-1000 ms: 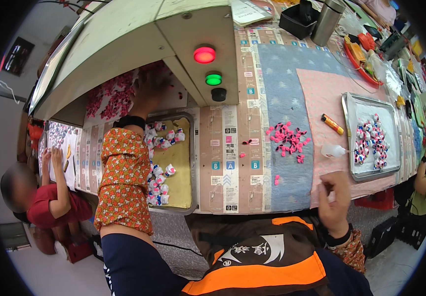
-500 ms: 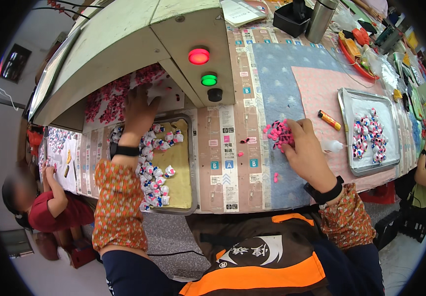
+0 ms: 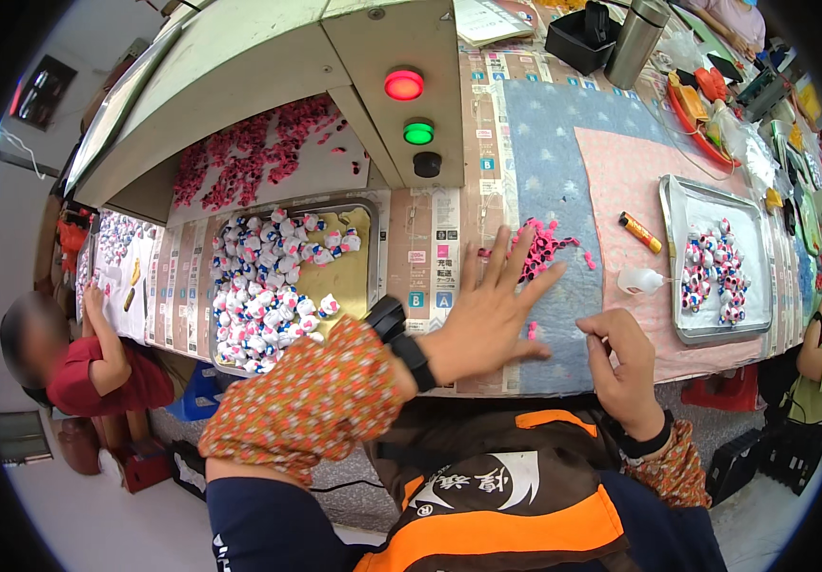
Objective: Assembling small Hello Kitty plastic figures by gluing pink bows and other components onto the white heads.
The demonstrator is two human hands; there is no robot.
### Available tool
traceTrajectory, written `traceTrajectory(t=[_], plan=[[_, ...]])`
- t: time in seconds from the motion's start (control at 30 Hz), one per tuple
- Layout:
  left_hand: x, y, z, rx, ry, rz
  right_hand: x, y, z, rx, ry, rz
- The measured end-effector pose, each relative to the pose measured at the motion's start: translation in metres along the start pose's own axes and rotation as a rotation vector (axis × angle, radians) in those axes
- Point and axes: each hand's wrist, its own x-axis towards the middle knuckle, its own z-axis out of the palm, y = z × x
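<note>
Left hand: the left hand (image 3: 487, 319) was held flat with fingers spread wide, palm down, laid over the near edge of a loose heap of small bright pink plastic pieces (image 3: 542, 250); nothing was gripped in it.
Right hand: the right hand (image 3: 625, 362) was curled, thumb and forefinger drawn together as if pinching; whether a piece was held between them could not be told.
Pink heap: it lay on the pale blue star-printed cloth (image 3: 549, 143), just beyond the left fingertips, with a few strays scattered beside it, one (image 3: 531, 331) lying between the two hands.
Small tray: a shallow steel tray (image 3: 685, 319) with a cluster of white, blue and pink moulded pieces (image 3: 711, 272) was set to the right of the heap, on the pink cloth (image 3: 620, 176).
Between heap and small tray: a small orange-and-yellow tube (image 3: 639, 232) and a little clear squeeze bottle (image 3: 641, 279) were seen.
Large tray: a bigger steel tray (image 3: 358, 276), well filled with the same white pieces (image 3: 263, 286), was placed to the left of the heap, under the sloped grey machine hood (image 3: 239, 67).
Buttons: a red light (image 3: 403, 85), a green light (image 3: 417, 132) and a black knob (image 3: 426, 164) were set beyond the heap, to its left.
Doing it well: the heap is judged best raked gently with flat fingers, so that single pieces are parted without being flicked off the table (image 3: 430, 229).
</note>
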Motion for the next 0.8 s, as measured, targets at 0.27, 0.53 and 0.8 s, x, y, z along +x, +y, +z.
traceTrajectory(t=[0.27,0.53,0.8], plan=[[0.07,-0.006,0.03,0.088,0.106,-0.036,-0.037,0.036,-0.017,0.091,0.214,0.17],[0.096,-0.002,0.025,0.017,0.153,0.085,-0.014,0.055,-0.033,0.045,0.363,0.256],[0.121,-0.016,0.027,0.064,0.248,0.157,0.012,0.069,-0.028,0.041,0.285,0.258]])
